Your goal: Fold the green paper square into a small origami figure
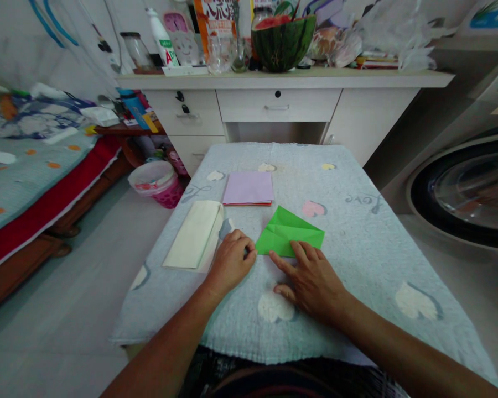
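Observation:
A green sheet of origami paper point(289, 228), folded with visible crease lines, lies on the cloth in front of me. My left hand point(233, 258) is closed, thumb and forefinger pinched at the paper's left corner. The fingers of my right hand point(315, 281) are spread, with the fingertips resting on the paper's lower edge and right part and the thumb lying on the cloth. Beyond the green sheet sits a stack of square paper point(248, 188), purple on top with a red edge below. To the left of my left hand is a folded cream-coloured sheet point(194, 236).
A pale blue patterned cloth point(357, 243) covers the table. Behind it stands a white cabinet point(278, 105) carrying a cut watermelon point(284, 44), jars and bags. A pink bin point(157, 185) and a bed point(37, 177) are at left, a washing machine point(473, 177) at right.

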Available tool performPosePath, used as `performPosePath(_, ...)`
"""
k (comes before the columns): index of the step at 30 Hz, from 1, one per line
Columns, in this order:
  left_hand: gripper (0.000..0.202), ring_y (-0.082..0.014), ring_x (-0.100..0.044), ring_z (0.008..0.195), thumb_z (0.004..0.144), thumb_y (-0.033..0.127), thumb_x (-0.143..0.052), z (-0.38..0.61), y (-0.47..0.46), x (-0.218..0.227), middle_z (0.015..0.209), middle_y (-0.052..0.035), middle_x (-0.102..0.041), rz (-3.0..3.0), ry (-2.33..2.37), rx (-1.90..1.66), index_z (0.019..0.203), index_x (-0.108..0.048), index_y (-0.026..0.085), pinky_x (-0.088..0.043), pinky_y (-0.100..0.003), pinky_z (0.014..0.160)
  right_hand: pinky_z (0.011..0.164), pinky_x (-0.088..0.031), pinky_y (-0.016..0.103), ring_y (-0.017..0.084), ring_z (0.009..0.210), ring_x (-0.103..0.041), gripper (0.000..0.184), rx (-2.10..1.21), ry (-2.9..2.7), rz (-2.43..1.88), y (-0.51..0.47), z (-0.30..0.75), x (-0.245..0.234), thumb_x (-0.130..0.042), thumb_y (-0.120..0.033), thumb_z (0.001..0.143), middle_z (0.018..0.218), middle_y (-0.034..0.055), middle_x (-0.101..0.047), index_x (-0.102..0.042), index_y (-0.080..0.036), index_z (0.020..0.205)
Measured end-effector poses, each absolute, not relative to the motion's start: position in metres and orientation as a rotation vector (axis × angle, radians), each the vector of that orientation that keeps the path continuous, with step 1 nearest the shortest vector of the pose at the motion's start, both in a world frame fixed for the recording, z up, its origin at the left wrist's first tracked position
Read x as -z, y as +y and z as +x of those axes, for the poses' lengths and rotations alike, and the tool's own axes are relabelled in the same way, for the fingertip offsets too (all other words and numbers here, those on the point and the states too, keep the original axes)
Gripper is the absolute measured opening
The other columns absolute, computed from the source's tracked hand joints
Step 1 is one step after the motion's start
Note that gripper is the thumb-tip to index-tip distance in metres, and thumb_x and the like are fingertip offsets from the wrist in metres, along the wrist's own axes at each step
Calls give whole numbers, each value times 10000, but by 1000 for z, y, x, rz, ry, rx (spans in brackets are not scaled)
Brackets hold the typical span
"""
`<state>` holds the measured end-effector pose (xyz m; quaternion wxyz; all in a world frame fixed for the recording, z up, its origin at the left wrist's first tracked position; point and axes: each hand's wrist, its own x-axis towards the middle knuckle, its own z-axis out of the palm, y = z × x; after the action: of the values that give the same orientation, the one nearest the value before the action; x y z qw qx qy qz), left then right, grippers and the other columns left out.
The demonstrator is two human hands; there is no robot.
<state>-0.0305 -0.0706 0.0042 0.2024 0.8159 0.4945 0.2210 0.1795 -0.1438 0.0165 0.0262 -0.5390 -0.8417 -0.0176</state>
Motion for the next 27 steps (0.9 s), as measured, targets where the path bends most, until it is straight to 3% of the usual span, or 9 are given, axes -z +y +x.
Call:
performPosePath(11, 98, -197, -547, 846, 792, 106, -542, -37, -75, -8, 822, -32, -539, 2336, 1464, -582, 741, -573, 184, -470, -351, 806, 863, -401, 525, 398, 1131, -470, 694, 90, -2632, -1766, -142, 165, -21, -489, -700, 824, 1238, 196, -545, -456, -342, 1418)
performPosePath(13, 119, -209, -544, 882, 812, 90, -516, -41, -83, -11, 872, -44, -552, 2373, 1490, -557, 834, -590, 180, -473, -364, 828, 855, -406, 523, 399, 1125, -476, 689, 90, -2634, -1765, -143, 165, -21, -489, -700, 824, 1235, 198, -545, -461, -345, 1414)
performPosePath(16, 314, -230, -519, 985, 862, 55, -439, -41, -103, -13, 1001, -77, -570, 2478, 1533, -538, 1114, -583, 174, -457, -398, 897, 842, -411, 528, 411, 1117, -481, 680, 108, -2638, -1766, -143, 164, -21, -484, -695, 829, 1229, 211, -543, -463, -346, 1412)
performPosePath(22, 458, -240, -494, 951, 903, 268, -545, -28, -133, -9, 1028, -62, -562, 2633, 1413, -281, 1354, -463, 271, -458, -400, 840, 839, -415, 524, 414, 1134, -473, 684, 153, -2643, -1754, -142, 164, -21, -480, -685, 839, 1247, 213, -532, -432, -345, 1431)
performPosePath(27, 506, -255, -480, 971, 891, 395, -574, -26, -131, -8, 1052, -69, -549, 2626, 1466, -249, 1364, -457, 259, -438, -413, 842, 832, -414, 511, 388, 1090, -499, 676, 146, -2630, -1770, -143, 163, -22, -485, -671, 847, 1223, 205, -548, -429, -338, 1433)
